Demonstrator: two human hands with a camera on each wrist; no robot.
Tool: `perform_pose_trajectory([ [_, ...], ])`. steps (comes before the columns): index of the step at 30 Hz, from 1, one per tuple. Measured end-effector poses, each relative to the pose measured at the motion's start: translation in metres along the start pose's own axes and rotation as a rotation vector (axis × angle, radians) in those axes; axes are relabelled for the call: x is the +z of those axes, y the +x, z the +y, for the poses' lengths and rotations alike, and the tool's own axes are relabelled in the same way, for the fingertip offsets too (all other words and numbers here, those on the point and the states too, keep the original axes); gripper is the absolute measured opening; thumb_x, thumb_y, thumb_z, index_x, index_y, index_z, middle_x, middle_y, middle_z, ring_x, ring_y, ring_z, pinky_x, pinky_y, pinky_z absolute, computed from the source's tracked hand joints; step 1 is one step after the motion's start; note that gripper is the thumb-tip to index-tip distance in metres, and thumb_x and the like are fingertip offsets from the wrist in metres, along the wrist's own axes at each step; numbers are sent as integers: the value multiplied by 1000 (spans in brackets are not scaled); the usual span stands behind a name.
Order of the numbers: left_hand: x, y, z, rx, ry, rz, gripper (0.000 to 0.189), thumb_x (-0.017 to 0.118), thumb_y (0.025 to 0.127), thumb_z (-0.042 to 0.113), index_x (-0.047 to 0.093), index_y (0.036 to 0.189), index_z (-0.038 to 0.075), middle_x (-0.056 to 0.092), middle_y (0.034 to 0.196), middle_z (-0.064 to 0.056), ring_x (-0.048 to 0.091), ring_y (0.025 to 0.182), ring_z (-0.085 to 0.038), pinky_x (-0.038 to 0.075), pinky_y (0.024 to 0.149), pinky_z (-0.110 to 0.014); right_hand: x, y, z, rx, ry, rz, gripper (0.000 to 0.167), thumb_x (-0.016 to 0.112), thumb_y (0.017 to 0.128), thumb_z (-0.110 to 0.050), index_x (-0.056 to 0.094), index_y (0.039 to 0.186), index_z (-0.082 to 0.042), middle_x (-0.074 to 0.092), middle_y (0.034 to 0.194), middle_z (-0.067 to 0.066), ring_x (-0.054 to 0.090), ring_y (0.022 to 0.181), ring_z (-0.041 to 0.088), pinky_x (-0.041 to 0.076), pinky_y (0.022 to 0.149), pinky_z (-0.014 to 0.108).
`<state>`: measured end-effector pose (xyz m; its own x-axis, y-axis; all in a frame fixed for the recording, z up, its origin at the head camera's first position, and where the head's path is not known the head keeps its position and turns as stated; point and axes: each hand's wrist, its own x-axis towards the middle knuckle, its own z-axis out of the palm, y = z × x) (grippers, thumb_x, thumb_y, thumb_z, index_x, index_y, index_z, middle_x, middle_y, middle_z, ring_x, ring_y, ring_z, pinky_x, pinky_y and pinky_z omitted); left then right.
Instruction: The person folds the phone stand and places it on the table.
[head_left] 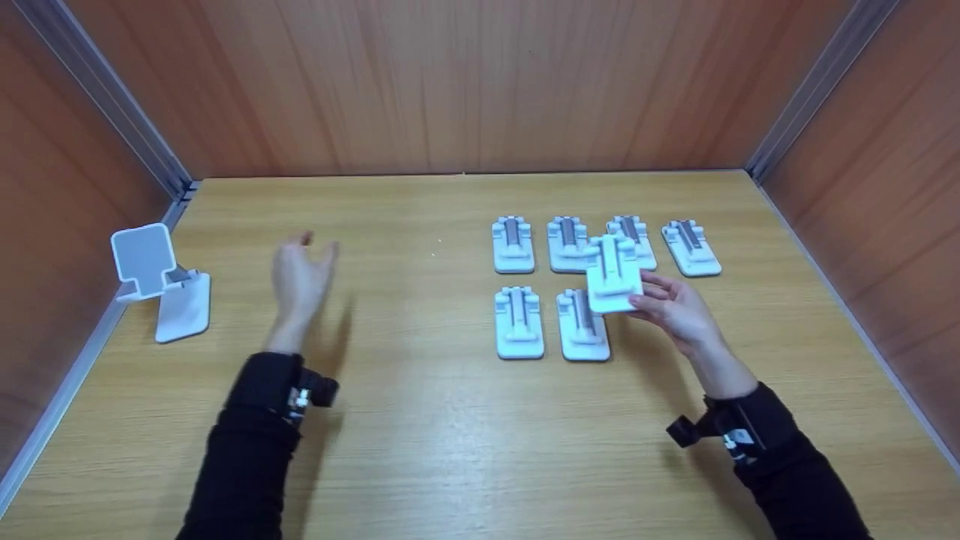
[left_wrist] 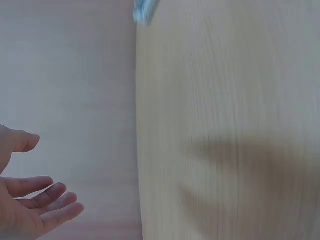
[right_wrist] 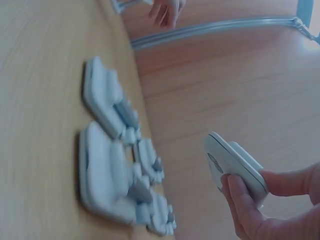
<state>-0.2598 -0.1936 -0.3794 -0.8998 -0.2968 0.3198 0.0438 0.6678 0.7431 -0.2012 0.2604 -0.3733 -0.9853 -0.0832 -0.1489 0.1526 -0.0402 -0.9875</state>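
Note:
A folded white phone stand (head_left: 613, 277) is pinched by its lower right edge in my right hand (head_left: 679, 311), thumb on one face and fingers behind. It is raised over the table and overlaps two of the folded stands behind it in the head view. The right wrist view shows the held stand (right_wrist: 232, 165) edge-on, its flat underside turned to the fingers. My left hand (head_left: 300, 281) is above the left part of the table, fingers extended and thumb apart, holding nothing. Left of it, an unfolded phone stand (head_left: 184, 307) stands with its plate (head_left: 142, 255) raised.
Several folded white stands lie in two rows: one stand (head_left: 513, 244) starts the back row and another stand (head_left: 519, 322) the front row. Wooden panels, such as the back wall (head_left: 465, 90), enclose the table (head_left: 420, 450) on three sides.

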Motion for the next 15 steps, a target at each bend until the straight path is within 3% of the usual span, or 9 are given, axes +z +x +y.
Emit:
perform_pose_trajectory([
  [6, -50, 25, -43, -146, 280, 86, 52, 51, 87, 25, 41, 122, -13, 41, 122, -29, 38, 112, -41, 33, 93, -49, -26, -8, 10, -10, -44, 10, 58, 51, 85, 7, 17, 130, 19, 61, 92, 0, 61, 82, 10, 50, 75, 25],
  [12, -94, 33, -85, -279, 414, 115, 65, 50, 86, 31, 30, 126, -17, 26, 129, -32, 27, 119, -44, 26, 97, -53, -40, -12, 22, 40, -23, 23, 61, 51, 84, 8, 14, 132, 18, 60, 90, -2, 60, 83, 8, 49, 77, 23],
  [15, -112, 30, -101, -357, 418, 70, 76, 50, 85, 39, 23, 131, -15, 20, 133, -32, 21, 122, -43, 24, 99, -54, -44, -12, 26, 59, 6, 25, 62, 50, 84, 9, 12, 132, 17, 60, 91, -2, 60, 84, 8, 48, 79, 23],
])
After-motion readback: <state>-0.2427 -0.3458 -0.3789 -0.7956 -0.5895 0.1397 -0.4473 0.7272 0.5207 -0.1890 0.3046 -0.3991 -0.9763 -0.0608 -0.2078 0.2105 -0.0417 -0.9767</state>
